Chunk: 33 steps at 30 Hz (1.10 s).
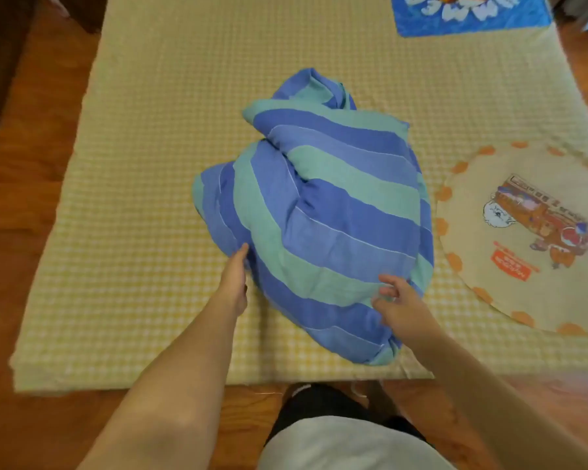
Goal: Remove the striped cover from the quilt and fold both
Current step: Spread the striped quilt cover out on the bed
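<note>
Yellow-checked mat (pixel 150 164) on wooden floor (pixel 24 184) bears striped bundle (pixel 319 212).

Covered quilt (pixel 323 212) on mat (pixel 133 164), round cushion (pixel 530 239) right.

Matt woven striped cover (pixel 323 212), textured gingham mat (pixel 150 164), glossy wood floor (pixel 24 164)

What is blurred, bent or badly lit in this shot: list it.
Head view: wide-angle bend curves the checked mat's edges; the right hand is smeared by motion blur; the striped bundle is evenly lit with soft fold shadows; corners soft and dim, no glare.
</note>
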{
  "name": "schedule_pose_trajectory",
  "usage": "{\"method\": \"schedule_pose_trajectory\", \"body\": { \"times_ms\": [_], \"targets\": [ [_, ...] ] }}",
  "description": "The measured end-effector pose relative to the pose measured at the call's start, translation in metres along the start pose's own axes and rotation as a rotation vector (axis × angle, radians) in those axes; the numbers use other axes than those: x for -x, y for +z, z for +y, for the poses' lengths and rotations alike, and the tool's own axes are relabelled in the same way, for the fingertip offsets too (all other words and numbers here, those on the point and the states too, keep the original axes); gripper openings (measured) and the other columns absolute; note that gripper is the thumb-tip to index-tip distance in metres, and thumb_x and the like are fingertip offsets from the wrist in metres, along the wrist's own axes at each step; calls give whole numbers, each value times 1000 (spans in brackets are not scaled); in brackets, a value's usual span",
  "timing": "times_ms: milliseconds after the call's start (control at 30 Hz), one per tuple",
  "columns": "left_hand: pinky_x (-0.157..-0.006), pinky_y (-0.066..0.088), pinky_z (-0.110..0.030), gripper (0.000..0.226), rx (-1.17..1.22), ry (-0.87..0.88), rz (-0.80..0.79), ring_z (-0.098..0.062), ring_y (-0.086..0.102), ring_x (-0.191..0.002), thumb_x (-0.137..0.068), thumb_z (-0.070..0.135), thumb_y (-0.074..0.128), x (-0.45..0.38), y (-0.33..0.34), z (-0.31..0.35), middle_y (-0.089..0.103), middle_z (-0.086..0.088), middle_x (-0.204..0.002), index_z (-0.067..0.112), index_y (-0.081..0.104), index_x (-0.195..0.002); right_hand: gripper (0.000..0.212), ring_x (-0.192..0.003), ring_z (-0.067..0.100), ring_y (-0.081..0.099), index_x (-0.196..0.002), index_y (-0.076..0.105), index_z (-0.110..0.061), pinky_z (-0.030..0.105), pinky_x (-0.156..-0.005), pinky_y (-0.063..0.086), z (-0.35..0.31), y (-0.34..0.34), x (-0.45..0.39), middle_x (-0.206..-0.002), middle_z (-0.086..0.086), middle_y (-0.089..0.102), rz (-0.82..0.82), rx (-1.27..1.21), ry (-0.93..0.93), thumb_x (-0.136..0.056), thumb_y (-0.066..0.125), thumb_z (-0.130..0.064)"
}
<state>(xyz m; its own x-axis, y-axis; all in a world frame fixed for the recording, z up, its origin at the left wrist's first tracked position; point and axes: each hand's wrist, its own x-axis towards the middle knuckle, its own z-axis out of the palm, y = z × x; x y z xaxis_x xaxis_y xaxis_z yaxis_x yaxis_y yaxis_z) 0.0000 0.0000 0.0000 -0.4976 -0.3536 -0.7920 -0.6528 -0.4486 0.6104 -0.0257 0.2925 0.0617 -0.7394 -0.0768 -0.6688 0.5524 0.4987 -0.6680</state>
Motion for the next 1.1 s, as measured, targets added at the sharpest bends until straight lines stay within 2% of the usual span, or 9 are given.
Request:
{"method": "schedule_pose_trajectory", "body": {
  "times_ms": [133,267,367,500,600,733,867,1000,1100],
  "targets": [
    [-77,51,-29,40,19,-57,-156,-10,71,-89,-87,57,61,1,11,10,75,12,-98,31,69,-117,49,-97,25,57,-138,47,-18,47,-88,50,13,19,19,-114,1,50,45,-22,114,-92,62,-8],
    [-60,45,-22,19,-86,-31,-129,-16,52,-62,-94,14,51,19,8,13,59,3,-65,20,60,-77,56,-100,23,60,-143,42,-19,42,-91,53,-3,25,24,-130,4,48,52,35,113,-92,63,-12],
    [-65,45,-25,25,-118,31,-111,-13,42,-55,-91,2,47,43,16,26,47,0,-59,18,54,-73,65,-88,16,59,-147,36,-20,19,-75,49,-30,34,21,-138,7,46,90,169,-54,-89,65,-14],
    [-65,48,-30,31,-397,383,-235,-20,54,-64,-99,5,50,99,41,41,48,-5,-66,16,44,-71,95,-144,30,22,-156,17,-23,32,-115,22,-62,60,26,-159,16,12,124,429,-339,-80,72,-29],
    [-100,32,-39,37,-873,727,-416,-5,44,-59,-99,24,54,136,63,50,44,6,-57,23,37,-65,98,-147,41,8,-158,8,-20,44,-118,15,-58,61,34,-160,27,-5,302,558,-370,-78,62,-40],
    [-107,40,-41,21,-663,732,-730,-5,61,-79,-98,24,54,166,104,50,69,5,-81,18,63,-80,62,-131,32,41,-141,42,-21,33,-97,37,-43,-8,27,-144,18,41,580,507,-367,-81,55,-29],
    [-101,45,-34,17,-700,803,-353,-19,60,-108,-93,8,61,131,96,39,66,-2,-111,12,67,-109,21,-78,43,61,-99,62,-13,36,-60,33,-59,-103,-1,-84,23,65,707,655,-300,-85,52,-1],
    [-96,50,-46,34,-564,674,-53,-14,64,-93,-89,-7,60,96,33,35,67,-3,-106,14,64,-115,32,-90,48,61,-115,64,-15,46,-79,46,-79,-189,-20,-97,29,65,990,557,-268,-88,48,-11],
    [-100,46,-36,55,-639,608,-1,-15,55,-112,-87,20,75,88,25,39,53,4,-126,22,52,-137,33,-112,49,57,-123,58,-6,52,-93,46,-84,-248,-37,-119,32,59,994,422,33,-93,47,-13]
  ]
}}
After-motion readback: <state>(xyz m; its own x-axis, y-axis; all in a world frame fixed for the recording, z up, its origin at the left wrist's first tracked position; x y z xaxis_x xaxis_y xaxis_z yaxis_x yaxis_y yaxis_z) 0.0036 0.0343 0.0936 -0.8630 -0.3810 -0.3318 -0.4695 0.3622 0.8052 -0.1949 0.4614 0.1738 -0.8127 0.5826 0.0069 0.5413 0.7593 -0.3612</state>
